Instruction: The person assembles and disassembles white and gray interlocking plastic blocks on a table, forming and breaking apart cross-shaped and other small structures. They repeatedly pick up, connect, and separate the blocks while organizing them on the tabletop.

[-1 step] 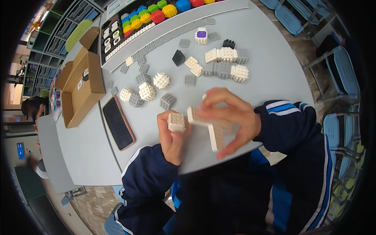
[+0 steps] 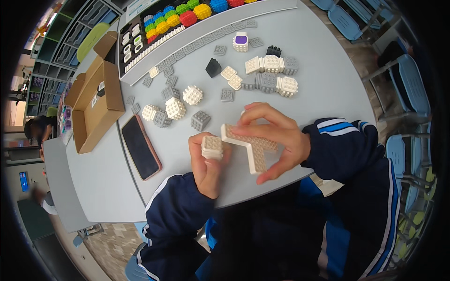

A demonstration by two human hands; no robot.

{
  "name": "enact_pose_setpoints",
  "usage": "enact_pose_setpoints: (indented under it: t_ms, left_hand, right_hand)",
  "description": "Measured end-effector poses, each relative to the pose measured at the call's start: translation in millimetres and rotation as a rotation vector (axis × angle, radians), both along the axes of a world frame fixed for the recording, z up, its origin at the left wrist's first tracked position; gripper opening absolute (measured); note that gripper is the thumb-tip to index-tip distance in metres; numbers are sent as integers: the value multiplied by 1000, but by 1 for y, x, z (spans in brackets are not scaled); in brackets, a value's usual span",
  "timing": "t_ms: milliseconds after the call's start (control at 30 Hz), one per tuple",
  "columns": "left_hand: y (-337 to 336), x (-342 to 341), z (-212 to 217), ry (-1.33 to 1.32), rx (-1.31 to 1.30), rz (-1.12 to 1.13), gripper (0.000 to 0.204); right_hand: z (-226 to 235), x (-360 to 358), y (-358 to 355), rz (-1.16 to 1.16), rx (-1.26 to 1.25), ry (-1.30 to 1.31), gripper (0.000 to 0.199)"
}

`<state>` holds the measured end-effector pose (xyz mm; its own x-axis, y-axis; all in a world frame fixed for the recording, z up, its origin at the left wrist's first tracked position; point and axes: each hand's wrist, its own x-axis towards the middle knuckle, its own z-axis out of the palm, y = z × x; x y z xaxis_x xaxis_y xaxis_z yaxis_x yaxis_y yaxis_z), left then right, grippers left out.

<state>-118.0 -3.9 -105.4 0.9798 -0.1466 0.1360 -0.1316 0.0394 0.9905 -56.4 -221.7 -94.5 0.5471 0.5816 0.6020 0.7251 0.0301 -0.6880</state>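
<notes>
The left hand pinches a white studded cube; just beside it, the right hand grips an L-shaped white studded plate above the tabletop.

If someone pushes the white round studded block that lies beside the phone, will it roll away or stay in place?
The white studded ball block would probably rock rather than roll far, since knobs cover its whole surface. It looks like light, stiff plastic, so a push should slide it on the smooth grey table. The grey cube touching it would likely stop it on that side.
</notes>
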Motion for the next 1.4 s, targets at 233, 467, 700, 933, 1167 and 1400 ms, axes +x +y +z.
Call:
enact_pose_setpoints:
  t_ms: [233,467,700,933,1167,1400]
  left_hand:
    - [10,3,-7,140,-222,-118,56]
    - [5,4,-2,219,-261,-125,52]
    - [11,3,-7,279,-241,-146,49]
    - [8,10,5,125,-62,6,44]
    - [19,15,-2,148,-71,-7,54]
    - [5,12,1,203,-71,121,70]
  right_hand:
    - [-9,2,24,68,7,186,91]
    - [-15,5,27,73,21,275,97]
    - [-7,12,23,203,27,288,84]
    - [-9,15,24,54,18,138,75]
    - [-11,13,22,-33,2,48,62]
    - [-13,4,27,15,-43,-166,58]
